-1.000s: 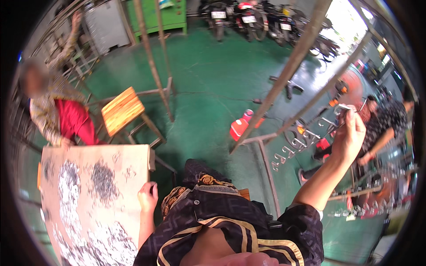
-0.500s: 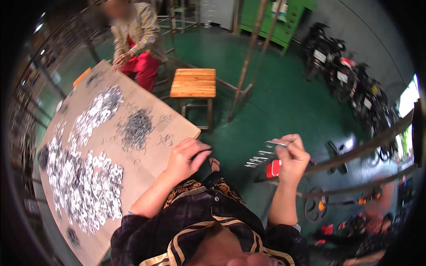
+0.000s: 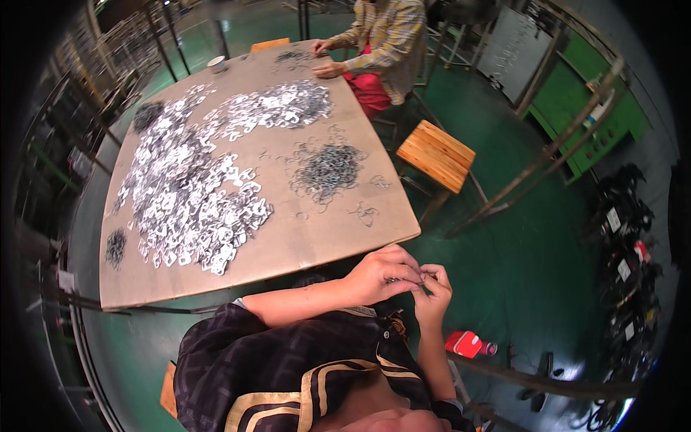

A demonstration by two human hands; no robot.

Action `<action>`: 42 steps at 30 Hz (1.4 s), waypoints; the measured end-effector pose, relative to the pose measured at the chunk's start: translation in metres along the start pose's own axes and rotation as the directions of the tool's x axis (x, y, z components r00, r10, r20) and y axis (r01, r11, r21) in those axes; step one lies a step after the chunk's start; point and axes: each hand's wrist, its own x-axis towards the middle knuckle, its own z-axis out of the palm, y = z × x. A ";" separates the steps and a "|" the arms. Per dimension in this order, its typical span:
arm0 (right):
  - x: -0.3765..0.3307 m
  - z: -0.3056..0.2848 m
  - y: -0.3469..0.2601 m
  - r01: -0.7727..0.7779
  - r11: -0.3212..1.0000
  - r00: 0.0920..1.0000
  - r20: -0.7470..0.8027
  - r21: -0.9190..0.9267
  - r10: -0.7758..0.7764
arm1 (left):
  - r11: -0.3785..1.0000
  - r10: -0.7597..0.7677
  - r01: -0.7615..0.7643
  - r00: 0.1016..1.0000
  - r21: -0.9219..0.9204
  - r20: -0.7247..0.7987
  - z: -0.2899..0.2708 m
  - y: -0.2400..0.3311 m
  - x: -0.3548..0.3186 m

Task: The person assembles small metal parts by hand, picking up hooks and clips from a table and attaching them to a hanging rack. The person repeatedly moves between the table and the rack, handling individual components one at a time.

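Note:
My left hand and my right hand meet in front of my body, just off the table's near right corner. The fingertips of both are pinched together around something small, mostly hidden by the fingers. On the brown table lies a broad heap of flat, shiny metal pieces, with another spread of metal pieces behind it. Closer to my hands is a pile of thin, dark wire-like rings, with a few loose ones around it.
Across the table a person in a plaid shirt has both hands over a small dark pile. A wooden stool stands by the right edge. A red object, a white cup and parked motorbikes are around.
My view has turned left toward the table. My right hand, earlier out to the right holding a row of small metal pieces, has come together with my left hand.

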 end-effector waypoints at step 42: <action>0.087 0.351 0.053 0.288 0.928 0.639 0.769 -0.238 -0.001 | 0.951 -0.239 0.268 0.953 0.153 -0.184 -0.053 -0.050 -0.158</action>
